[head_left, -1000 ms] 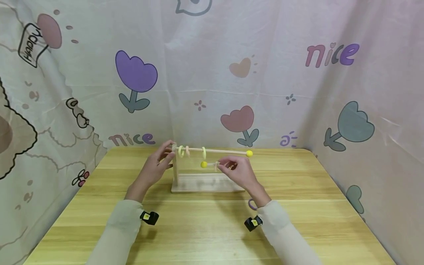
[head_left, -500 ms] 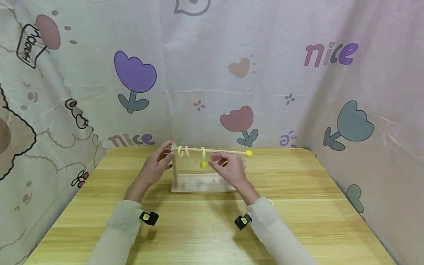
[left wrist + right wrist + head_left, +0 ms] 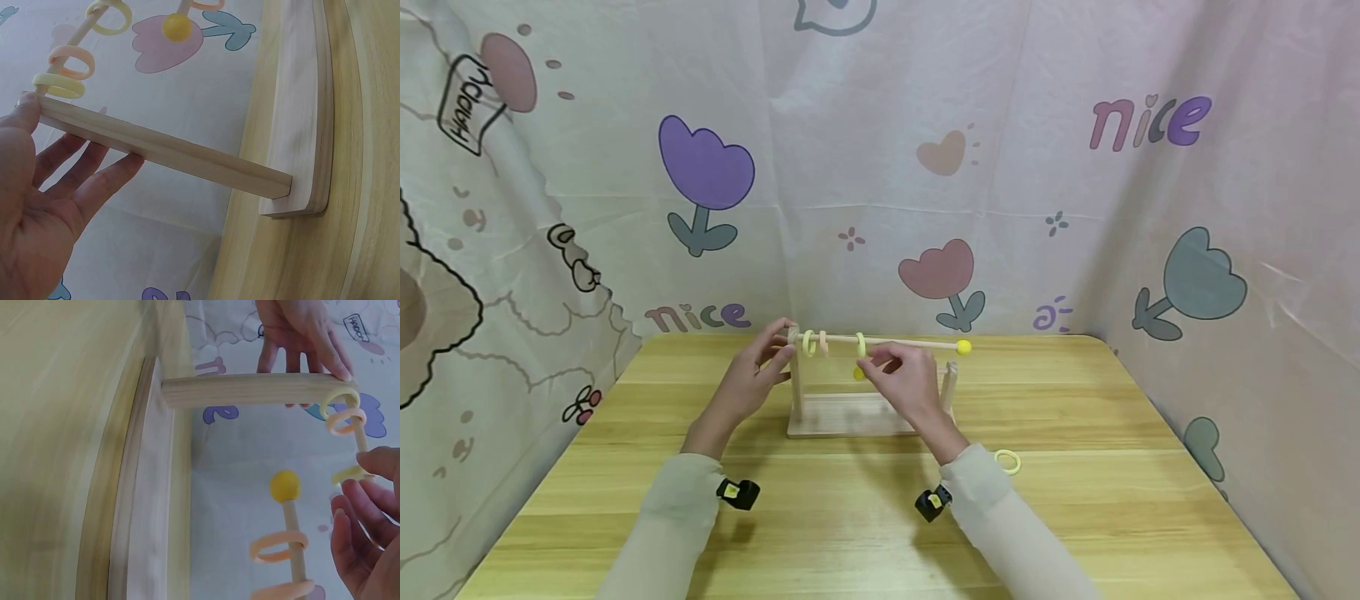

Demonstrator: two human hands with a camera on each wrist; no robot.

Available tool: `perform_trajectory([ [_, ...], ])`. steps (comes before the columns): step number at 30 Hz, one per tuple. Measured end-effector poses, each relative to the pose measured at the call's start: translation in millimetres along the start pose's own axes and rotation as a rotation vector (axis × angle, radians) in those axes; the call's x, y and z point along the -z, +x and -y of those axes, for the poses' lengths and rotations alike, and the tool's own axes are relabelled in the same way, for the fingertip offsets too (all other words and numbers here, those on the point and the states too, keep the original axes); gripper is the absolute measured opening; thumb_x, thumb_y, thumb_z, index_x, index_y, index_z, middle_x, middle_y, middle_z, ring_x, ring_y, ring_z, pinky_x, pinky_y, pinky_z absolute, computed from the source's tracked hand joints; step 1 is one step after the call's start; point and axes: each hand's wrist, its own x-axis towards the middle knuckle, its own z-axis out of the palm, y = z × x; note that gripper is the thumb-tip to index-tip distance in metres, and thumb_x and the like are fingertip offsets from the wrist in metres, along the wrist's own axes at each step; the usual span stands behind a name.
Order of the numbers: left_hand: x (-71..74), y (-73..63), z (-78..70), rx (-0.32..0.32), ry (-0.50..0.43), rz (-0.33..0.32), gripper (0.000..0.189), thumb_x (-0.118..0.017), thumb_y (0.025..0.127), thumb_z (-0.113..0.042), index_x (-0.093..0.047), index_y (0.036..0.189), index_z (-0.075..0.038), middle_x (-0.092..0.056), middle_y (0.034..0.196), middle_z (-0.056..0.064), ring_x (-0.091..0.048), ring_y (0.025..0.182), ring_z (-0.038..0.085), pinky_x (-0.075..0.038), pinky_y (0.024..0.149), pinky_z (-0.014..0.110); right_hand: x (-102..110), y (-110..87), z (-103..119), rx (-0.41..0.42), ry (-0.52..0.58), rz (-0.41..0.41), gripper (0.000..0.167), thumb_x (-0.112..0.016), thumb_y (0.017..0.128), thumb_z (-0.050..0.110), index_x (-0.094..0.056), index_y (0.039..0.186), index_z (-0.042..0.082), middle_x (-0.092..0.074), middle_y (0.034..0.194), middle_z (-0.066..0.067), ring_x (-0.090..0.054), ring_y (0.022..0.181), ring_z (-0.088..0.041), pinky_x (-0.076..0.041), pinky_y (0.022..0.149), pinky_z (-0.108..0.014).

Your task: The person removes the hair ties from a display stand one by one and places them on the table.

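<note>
My left hand (image 3: 748, 379) grips the top of the left wooden post (image 3: 169, 149), thumb on one side and fingers against the other. That post rises from a wooden base (image 3: 850, 421). From its top runs a thin rod (image 3: 913, 342) ending in a yellow ball (image 3: 963, 347). A pale yellow ring (image 3: 808, 343) and a peach ring (image 3: 823, 343) hang on the rod near the post. Farther along, my right hand (image 3: 910, 383) pinches another yellow ring (image 3: 347, 474) on the rod. Below, a second rod (image 3: 291, 519) carries peach rings (image 3: 279, 542) and its own yellow ball (image 3: 285, 486).
A loose yellow ring (image 3: 1008, 462) lies on the wooden table (image 3: 835, 533) beside my right sleeve. The stand's right post (image 3: 950, 385) is partly behind my right hand. A printed curtain (image 3: 820, 167) hangs behind the table.
My right hand has let go of a peach ring on the lower rod and moved up and left to the yellow ring on the upper rod. My left hand stays at the post.
</note>
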Motion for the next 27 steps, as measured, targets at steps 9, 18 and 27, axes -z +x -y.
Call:
perform_trajectory([
  [9,-0.8,0.5,1.0,-0.014,0.006,-0.005,0.038,-0.047,0.111,-0.03,-0.043,0.148,-0.021,-0.057,0.133,0.025,-0.061,0.126,0.047,-0.062,0.092,0.053,-6.5,0.1,1.9,0.005,-0.039,-0.073,0.017,-0.086,0.084,0.022,-0.082,0.091,0.006,-0.077,0.075,-0.006,-0.069,0.061,-0.016,-0.057,0.056,-0.019],
  [18,-1.1,0.5,-0.5,-0.019,0.008,-0.006,0.039,-0.048,0.11,-0.033,-0.043,0.148,-0.023,-0.057,0.132,0.023,-0.061,0.126,0.046,-0.063,0.09,0.053,-7.8,0.7,0.4,0.032,-0.033,-0.108,0.008,-0.08,0.087,0.012,-0.081,0.087,0.004,-0.078,0.076,-0.008,-0.069,0.059,-0.016,-0.056,0.055,-0.017],
  [27,0.0,0.1,0.0,-0.006,0.011,0.0,0.039,-0.048,0.11,-0.035,-0.043,0.148,-0.025,-0.057,0.133,0.024,-0.06,0.128,0.047,-0.062,0.091,0.055,-8.4,-3.4,-4.3,0.017,-0.056,-0.145,0.014,-0.084,0.084,0.016,-0.081,0.087,0.003,-0.077,0.073,-0.007,-0.072,0.06,-0.016,-0.059,0.056,-0.02],
])
